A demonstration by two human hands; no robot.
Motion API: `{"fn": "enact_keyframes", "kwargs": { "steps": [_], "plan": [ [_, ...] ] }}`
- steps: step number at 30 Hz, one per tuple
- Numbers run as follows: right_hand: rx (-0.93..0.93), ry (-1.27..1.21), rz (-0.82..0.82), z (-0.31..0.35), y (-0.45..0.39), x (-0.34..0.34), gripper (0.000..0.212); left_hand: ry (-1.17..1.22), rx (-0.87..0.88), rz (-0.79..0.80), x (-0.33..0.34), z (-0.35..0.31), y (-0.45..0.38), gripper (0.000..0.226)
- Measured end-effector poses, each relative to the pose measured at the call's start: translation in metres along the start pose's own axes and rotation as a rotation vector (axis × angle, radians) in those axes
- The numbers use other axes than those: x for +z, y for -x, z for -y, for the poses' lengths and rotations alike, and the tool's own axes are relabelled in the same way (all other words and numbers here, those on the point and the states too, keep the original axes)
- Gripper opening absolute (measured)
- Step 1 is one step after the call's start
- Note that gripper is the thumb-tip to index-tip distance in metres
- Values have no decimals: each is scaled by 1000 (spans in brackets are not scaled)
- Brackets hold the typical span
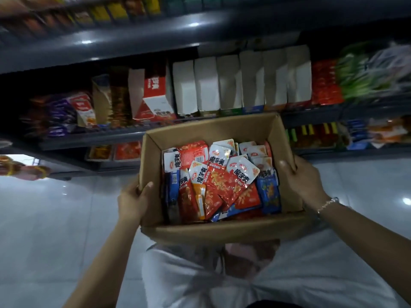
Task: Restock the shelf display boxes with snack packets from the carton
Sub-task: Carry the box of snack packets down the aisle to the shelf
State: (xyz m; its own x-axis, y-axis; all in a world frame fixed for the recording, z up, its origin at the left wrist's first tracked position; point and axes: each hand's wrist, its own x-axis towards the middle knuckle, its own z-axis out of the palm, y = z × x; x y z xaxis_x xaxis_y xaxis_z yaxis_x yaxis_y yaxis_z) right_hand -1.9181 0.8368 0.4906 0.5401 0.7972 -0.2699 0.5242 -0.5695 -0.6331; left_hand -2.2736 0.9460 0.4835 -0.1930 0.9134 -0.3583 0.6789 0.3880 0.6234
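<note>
- Carton (222, 230) of snack packets (222, 181): your left hand (133, 201) and right hand (304, 181) grasp its 2 side walls, fingers curled over the rims.
- Display boxes (242, 83) stand on the shelf (93, 136) beyond.

Retail shop aisle: dark tiered shelves (138, 38) stocked edge to edge with snack packets (66, 114) and opened display boxes (242, 83), above glossy tile floor (55, 218).

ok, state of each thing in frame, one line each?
carton: open on top, held off the floor
snack packets: loose jumble inside the carton
left hand: grips the carton's left wall
right hand: grips the carton's right wall
display boxes: upright in a row on the shelf, contents hidden
</note>
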Motion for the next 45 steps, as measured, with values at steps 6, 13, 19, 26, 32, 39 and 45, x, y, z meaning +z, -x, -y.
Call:
{"fn": "enact_keyframes", "kwargs": {
  "steps": [6, 13, 19, 26, 32, 39, 45],
  "plan": [
    [55, -4, 0, -65, -28, 36, 31, -23, -3, 45, 82, 29, -27, 35],
    [92, -27, 27, -138, -77, 86, 30, -42, -14, 55, 163, 68, -61, 36],
    [162, -22, 52, -195, -119, 128, 28, 12, 95, 55, 230, 97, -82, 35],
    [94, 5, -31, -237, -138, 165, 29, 62, 98, -1, 284, 127, -99, 37],
    [35, 21, -68, -240, -130, 176, 34, 58, 122, 0, 284, 153, -104, 28],
    [54, -37, -76, -252, -116, 188, 32, 65, 133, 10, 286, 153, -105, 25],
    [129, -30, -32, -283, -103, 189, 33, 54, 145, 56, 294, 152, -82, 31]
  ]
}}
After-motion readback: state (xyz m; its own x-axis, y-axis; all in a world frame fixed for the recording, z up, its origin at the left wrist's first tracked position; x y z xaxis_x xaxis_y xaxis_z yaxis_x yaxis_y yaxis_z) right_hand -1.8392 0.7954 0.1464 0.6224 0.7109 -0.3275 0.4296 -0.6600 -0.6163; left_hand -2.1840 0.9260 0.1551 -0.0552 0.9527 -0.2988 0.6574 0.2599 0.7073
